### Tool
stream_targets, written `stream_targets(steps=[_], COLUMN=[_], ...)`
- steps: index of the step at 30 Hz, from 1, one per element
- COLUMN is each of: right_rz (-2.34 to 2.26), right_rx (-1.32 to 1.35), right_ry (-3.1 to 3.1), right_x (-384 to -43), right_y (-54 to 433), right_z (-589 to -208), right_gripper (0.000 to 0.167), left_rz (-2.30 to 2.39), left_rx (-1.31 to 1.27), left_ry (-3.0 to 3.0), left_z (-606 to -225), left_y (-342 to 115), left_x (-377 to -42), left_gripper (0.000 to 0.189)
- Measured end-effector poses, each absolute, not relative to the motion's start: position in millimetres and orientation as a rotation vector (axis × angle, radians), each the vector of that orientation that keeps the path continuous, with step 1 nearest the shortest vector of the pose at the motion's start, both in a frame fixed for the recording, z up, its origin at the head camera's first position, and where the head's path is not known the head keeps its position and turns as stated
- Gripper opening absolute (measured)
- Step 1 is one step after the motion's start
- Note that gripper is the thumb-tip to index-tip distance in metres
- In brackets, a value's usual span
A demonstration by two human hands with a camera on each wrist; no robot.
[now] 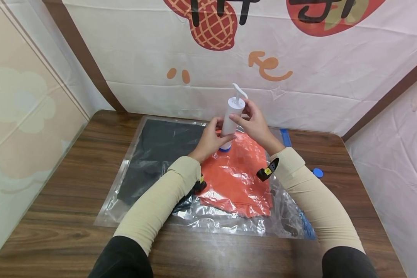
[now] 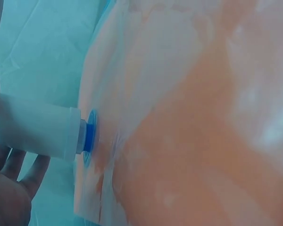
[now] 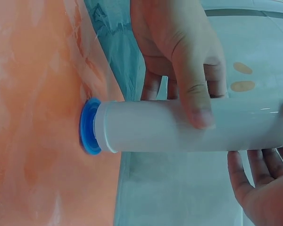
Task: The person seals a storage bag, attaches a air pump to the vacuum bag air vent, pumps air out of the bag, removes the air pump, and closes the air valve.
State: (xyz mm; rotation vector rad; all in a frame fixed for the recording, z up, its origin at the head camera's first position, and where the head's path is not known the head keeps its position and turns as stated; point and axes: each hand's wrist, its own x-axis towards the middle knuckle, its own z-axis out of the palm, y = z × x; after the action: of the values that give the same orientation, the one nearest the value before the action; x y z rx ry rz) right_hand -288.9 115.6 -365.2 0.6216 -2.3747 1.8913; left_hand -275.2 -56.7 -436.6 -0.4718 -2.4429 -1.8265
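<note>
Brown wood-grain table [image 1: 73, 204], and the left hand [image 1: 210, 139] and right hand [image 1: 258, 127] are both gripping a white cylindrical pump [image 1: 229, 125], which sits right on the round blue valve [image 3: 87, 127] of a clear plastic bag [image 1: 239, 227].

Left fingers [image 1: 215, 123] and right fingers [image 1: 251, 106] grip a pump [image 1: 228, 126].

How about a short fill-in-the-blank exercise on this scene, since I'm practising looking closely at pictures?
1. Compared with the right hand, the left hand holds the white hand pump ____ from its handle.
2. The pump's lower end meets a round fitting coloured ____.
3. In the head view, under clear plastic, the dark fabric lies to the ____ of the orange-red fabric.

Missing words: farther; blue; left.
</note>
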Motion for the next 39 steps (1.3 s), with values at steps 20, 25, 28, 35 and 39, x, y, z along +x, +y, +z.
stream_targets(steps=[20, 25, 28, 35, 39], right_rz=[1.861, 1.857, 1.877, 1.918, 1.923], right_rx=[0.681, 0.707, 0.728, 0.71, 0.68], right_ry=[-2.412, -2.417, -2.415, -2.421, -2.414], right_x=[-290.8, -289.8, -288.8, -287.6, -288.4], right_y=[118.2, 118.5, 119.3, 118.5, 117.0], right_z=[-368.1, -367.4, -367.1, -366.3, -367.7], right_gripper=[0.057, 0.058, 0.06, 0.06, 0.061], left_rz=[-1.854, -1.817, -1.805, -1.816, -1.835], left_rx=[-0.466, -0.473, -0.475, -0.495, -0.5], left_ry=[-2.44, -2.443, -2.449, -2.453, -2.462], left_z=[-438.7, -438.3, -438.5, -437.6, -436.5], left_y=[-58.1, -57.7, -58.0, -58.4, -57.7], left_x=[-275.9, -277.2, -277.5, -278.0, -276.5], left_gripper=[0.064, 0.058, 0.058, 0.061, 0.068])
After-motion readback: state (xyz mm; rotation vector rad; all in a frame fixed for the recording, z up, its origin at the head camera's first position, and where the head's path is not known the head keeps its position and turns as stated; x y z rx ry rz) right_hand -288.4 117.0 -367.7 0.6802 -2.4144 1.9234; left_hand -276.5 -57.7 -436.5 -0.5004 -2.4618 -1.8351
